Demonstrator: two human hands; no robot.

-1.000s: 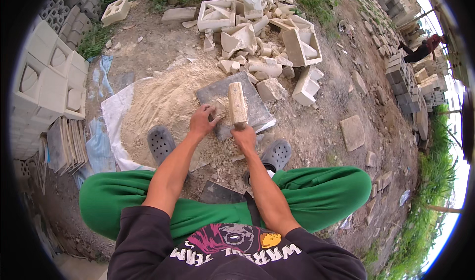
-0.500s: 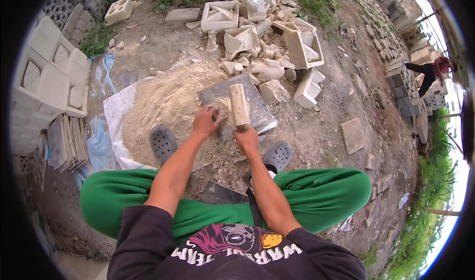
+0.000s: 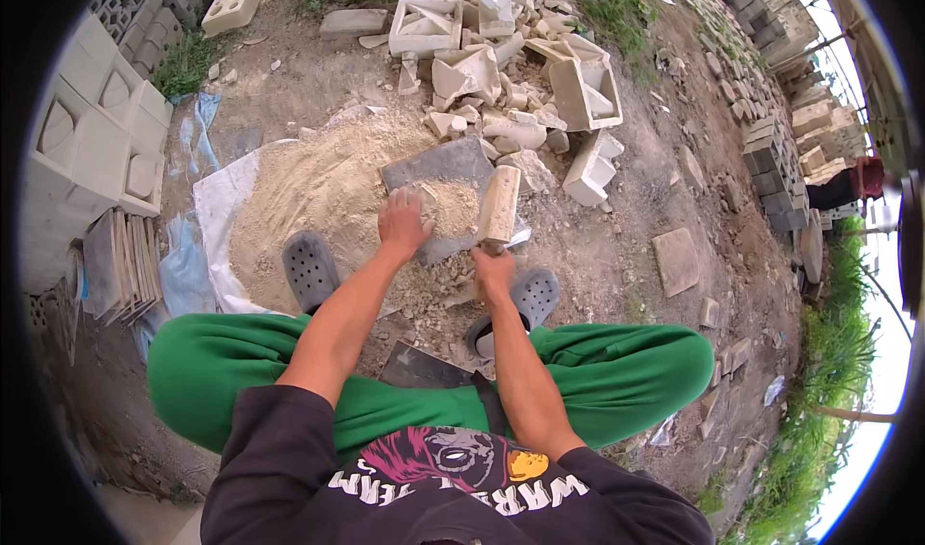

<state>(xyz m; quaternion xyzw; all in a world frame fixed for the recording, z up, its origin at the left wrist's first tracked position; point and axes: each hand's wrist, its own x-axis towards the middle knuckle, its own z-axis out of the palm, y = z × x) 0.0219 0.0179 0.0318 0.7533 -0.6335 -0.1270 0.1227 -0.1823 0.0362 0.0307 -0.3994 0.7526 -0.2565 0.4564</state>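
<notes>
Head view: bare dirt yard, broken pale blocks [image 3: 501, 53] heaped beyond the hands, stacked moulded blocks [image 3: 96, 150] off to the left. Grey slab [image 3: 438, 164] flat on a sand pile [image 3: 308, 188], dusted with powder. Left hand [image 3: 403, 222] spread open, palm down on the slab, gripping nothing. Right hand [image 3: 493, 270] closed round a wooden mallet [image 3: 499, 206], just right of the left hand, long axis pointing up and away.

Both hands fwd: left hand [image 3: 403, 223] flat, fingers spread; right hand [image 3: 493, 269] fisted.
</notes>
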